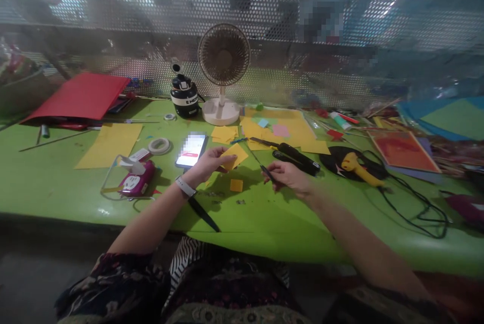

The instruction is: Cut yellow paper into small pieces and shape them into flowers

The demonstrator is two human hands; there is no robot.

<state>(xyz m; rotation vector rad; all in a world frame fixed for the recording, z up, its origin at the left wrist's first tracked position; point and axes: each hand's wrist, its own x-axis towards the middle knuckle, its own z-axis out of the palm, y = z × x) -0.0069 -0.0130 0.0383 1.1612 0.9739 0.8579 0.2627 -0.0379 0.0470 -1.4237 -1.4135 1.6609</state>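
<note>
Between the thumb and fingers of my left hand [208, 164] is a piece of yellow paper [238, 155], tilted up above the green table. My right hand [288, 177] grips a pair of scissors [267, 172] by the dark handles. Their thin blades point up and left, close to the paper's right edge; whether they touch it I cannot tell. A small yellow paper square [236, 185] lies on the table below the held paper. Behind my left hand a lit phone [191, 149] rests, and more yellow paper pieces [225, 134] lie farther back.
A white fan [221, 111] and a dark bottle [184, 100] stand at the back. Black-handled tools [298, 156] and a yellow glue gun [359, 168] with its cord lie right. Left are a tape roll [159, 146], a purple power strip [138, 180] and a red folder [81, 94].
</note>
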